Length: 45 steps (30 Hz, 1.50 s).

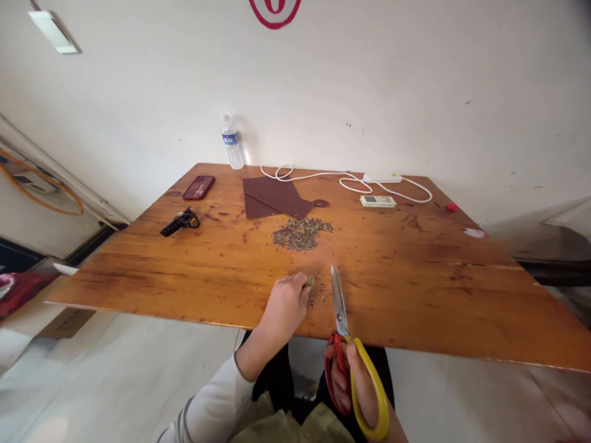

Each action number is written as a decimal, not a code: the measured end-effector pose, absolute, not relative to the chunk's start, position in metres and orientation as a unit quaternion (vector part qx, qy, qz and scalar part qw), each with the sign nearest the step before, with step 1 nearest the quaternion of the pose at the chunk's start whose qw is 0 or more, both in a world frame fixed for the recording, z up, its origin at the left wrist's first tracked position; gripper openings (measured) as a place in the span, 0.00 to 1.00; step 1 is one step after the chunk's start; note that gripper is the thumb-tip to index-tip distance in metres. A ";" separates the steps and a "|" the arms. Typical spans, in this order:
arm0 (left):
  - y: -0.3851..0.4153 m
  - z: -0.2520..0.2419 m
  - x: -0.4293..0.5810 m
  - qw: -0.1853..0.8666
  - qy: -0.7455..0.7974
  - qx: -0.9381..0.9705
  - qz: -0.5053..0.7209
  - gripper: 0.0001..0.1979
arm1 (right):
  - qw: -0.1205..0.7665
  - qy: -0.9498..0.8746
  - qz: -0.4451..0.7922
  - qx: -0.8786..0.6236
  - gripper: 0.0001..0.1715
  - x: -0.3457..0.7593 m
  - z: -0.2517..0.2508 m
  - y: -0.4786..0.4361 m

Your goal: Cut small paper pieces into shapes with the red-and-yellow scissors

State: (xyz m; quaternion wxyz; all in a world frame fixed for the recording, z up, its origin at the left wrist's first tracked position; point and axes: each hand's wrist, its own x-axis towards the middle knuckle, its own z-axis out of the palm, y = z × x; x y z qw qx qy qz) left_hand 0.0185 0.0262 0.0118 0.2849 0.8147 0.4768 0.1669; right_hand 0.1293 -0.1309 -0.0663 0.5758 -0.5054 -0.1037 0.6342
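Note:
My left hand (287, 303) is closed near the front edge of the wooden table (415, 277), with a small greenish piece (309, 280) poking out past its fingertips. What that piece is, I cannot make out. Some loose dry bits (322, 290) lie just right of those fingers. My right hand (344, 369) grips a pair of scissors (340, 307) with one red and one yellow handle. The blades point away from me over the table edge and look nearly closed. Beyond both hands sits a pile of chopped dry plant bits (302, 234).
Brown sheets (272, 195) lie behind the pile. A phone (199, 187) and a black strap-like item (180, 221) are on the left. A water bottle (232, 143) stands at the back; a white cable (318, 176), a power strip (383, 178) and a remote (378, 201) lie rearward.

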 end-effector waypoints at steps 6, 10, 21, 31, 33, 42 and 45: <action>0.006 0.024 0.019 0.223 0.340 0.913 0.020 0.10 | 0.585 -0.101 0.638 -0.491 0.40 0.137 -0.050 -0.129; 0.022 0.024 0.039 0.159 0.246 0.954 -0.066 0.12 | 0.587 -0.105 0.633 -0.493 0.41 0.142 -0.045 -0.126; 0.042 0.012 0.047 0.209 0.259 0.943 0.020 0.13 | 0.630 -0.102 0.597 -0.487 0.39 0.157 -0.026 -0.130; 0.086 0.019 0.067 0.104 0.426 0.897 0.055 0.17 | 0.643 -0.091 0.614 -0.449 0.36 0.156 -0.026 -0.127; 0.084 0.021 0.049 0.174 0.419 0.886 0.094 0.14 | 0.640 -0.085 0.616 -0.450 0.35 0.153 -0.023 -0.126; 0.066 0.014 0.023 0.175 0.334 0.926 0.002 0.11 | 0.633 -0.122 0.617 -0.451 0.37 0.150 -0.035 -0.119; 0.094 0.020 0.025 0.073 0.451 0.887 0.069 0.13 | 0.629 -0.117 0.618 -0.457 0.37 0.147 -0.035 -0.120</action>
